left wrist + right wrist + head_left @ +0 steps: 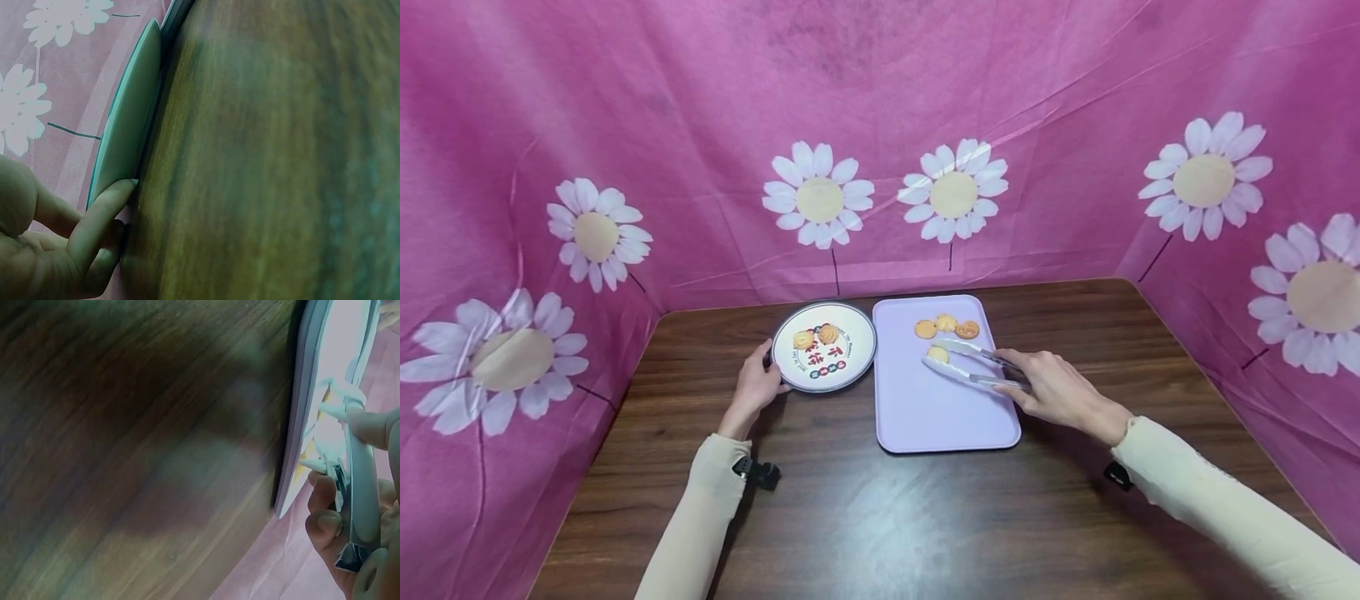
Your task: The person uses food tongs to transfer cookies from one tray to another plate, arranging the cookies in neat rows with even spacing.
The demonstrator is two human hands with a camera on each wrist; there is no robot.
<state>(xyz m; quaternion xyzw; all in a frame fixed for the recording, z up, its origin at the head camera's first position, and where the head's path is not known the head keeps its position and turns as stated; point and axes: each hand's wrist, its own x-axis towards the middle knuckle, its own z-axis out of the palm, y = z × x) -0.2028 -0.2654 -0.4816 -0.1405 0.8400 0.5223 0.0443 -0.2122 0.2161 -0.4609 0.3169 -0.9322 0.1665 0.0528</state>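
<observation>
Gripping the tongs, the right hand is nearer the pale cookie, which is over the tray between their tips, toward ten o'clock along their long axis; the left hand holds the plate, at the cookie's nine o'clock

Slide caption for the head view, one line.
Left hand grips a round plate bearing two cookies; right hand holds tongs astride a pale cookie on a lilac tray.

plate | red characters, curved small lettering | too small to read
</observation>
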